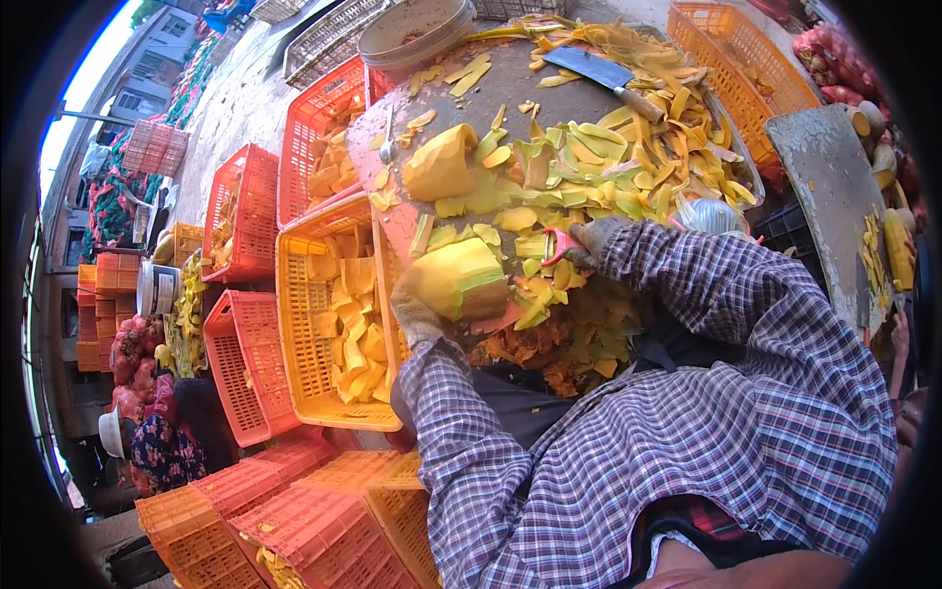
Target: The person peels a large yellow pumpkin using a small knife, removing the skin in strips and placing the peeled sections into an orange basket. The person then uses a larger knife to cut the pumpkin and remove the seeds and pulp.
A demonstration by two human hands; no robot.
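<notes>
My gloved left hand (pixel 418 309) grips a partly peeled pumpkin piece (pixel 460 276) near the table's front edge. Green skin still shows along its lower side. In my gloved right hand (pixel 592 239) is a red-handled peeler (pixel 557 247), held just right of the piece and apart from it. A second, peeled pumpkin chunk (pixel 440 163) lies farther back on the worktable (pixel 486 96). Yellow and green peelings (pixel 589 169) are heaped around both. A cleaver (pixel 589 68) with a wooden handle rests on the peelings at the back right, and a metal spoon (pixel 387 143) lies at the left edge.
A yellow crate (pixel 309 353) of cut pumpkin stands against the table's left side, with red crates (pixel 243 353) beyond it. At the back is a round bucket (pixel 416 33). Peelings and pulp (pixel 559 339) are piled below the front edge. Another person (pixel 165 442) sits at far left.
</notes>
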